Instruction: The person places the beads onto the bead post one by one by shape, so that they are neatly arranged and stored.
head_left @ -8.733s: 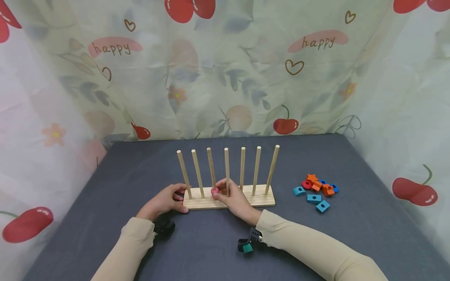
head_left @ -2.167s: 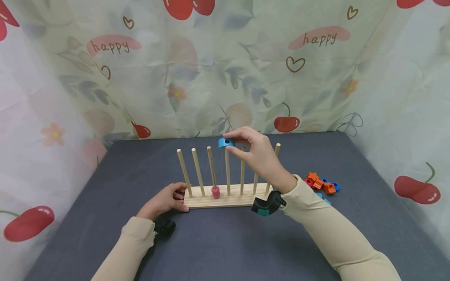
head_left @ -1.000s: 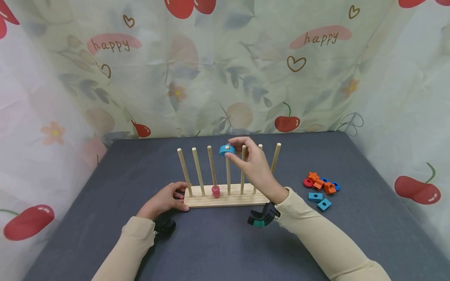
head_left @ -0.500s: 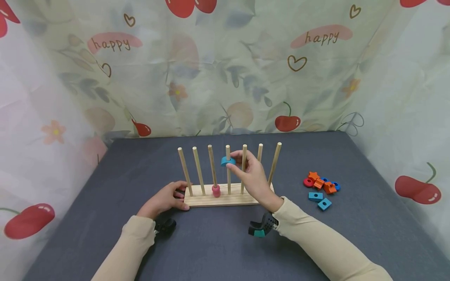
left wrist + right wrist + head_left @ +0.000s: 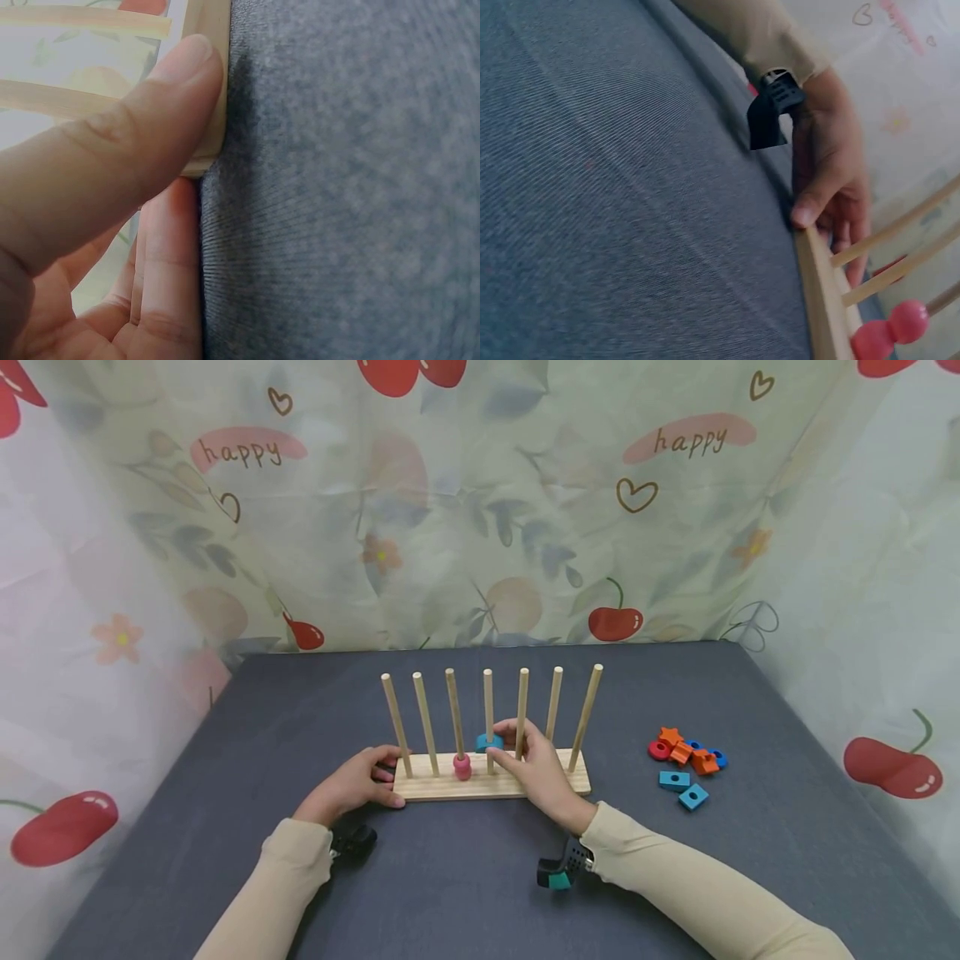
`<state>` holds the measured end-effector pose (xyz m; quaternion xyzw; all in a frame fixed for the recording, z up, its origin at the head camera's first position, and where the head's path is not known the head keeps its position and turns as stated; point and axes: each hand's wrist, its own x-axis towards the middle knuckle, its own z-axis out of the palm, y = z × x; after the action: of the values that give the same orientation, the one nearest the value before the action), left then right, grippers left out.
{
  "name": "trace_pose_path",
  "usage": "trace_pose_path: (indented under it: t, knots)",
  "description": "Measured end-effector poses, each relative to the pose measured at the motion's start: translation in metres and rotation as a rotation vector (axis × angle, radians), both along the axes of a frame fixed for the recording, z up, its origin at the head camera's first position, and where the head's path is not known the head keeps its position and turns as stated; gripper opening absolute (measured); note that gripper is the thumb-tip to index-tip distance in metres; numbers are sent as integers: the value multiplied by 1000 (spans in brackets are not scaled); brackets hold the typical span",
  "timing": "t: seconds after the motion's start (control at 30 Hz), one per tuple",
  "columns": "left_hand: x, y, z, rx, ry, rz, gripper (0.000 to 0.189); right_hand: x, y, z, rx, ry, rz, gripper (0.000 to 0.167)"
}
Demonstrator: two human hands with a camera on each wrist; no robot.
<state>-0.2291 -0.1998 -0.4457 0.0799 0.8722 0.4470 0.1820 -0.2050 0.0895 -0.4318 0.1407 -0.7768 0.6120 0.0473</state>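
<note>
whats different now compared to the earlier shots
The right hand's grip let go of the pink piece, took a blue arch from the right, carried it left and slid it down the fourth peg. The left hand stayed on the base; the pink piece stayed on its peg.

block (image 5: 483,744): blue | bead (image 5: 462,767): pink | rack (image 5: 427,787): tan | tabletop (image 5: 450,877): grey | curtain (image 5: 450,510): cherry-printed

The right hand (image 5: 542,773) partly hides the blue block (image 5: 483,744).
</note>
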Motion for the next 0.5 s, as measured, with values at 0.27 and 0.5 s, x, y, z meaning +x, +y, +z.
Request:
trace_pose_path:
  t: [0.27, 0.5]
  knots:
    - [1, 0, 1, -4, 5, -2, 74, 1, 0, -15, -16, -47, 2, 34]
    - [1, 0, 1, -8, 1, 4, 74, -1, -2, -22, 2, -66, -8, 35]
